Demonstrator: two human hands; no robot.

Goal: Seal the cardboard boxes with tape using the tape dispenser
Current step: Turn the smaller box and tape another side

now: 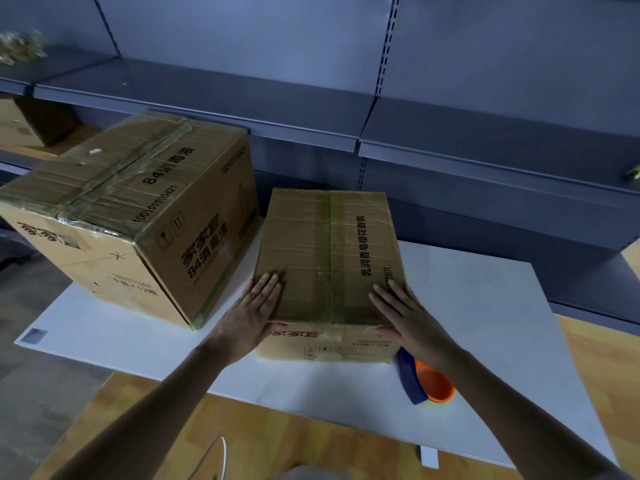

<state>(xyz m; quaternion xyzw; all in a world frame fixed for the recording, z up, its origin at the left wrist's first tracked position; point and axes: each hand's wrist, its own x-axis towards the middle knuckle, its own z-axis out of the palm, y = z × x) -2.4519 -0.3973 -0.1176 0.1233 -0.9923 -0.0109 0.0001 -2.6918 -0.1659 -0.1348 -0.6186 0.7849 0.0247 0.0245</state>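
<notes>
While the large box [131, 216] sits at the far left of the white tabletop [485, 323], its top seam glossy with tape, our work is at the centre. Our left hand [254, 306] lies flat on the near left corner of the small box [329, 251], fingers straight and close together, thumb down the front edge, gripping nothing. The small box stands just beside the large one, flaps closed, with a shiny strip that looks like tape along its middle seam.

Our right hand [405, 317] mirrors the left on the near right corner, fingers straight, pressing and holding nothing. Just below that wrist the tape dispenser [429, 382], blue and orange, rests on the tabletop against the box's right front corner, untouched.

We read this as steadying or pressing the flaps down. Whether the seam is fully sealed we cannot tell. If more tape is needed, the right hand has to lift off, take up the dispenser and start at the near edge while the left keeps the flaps shut.
</notes>
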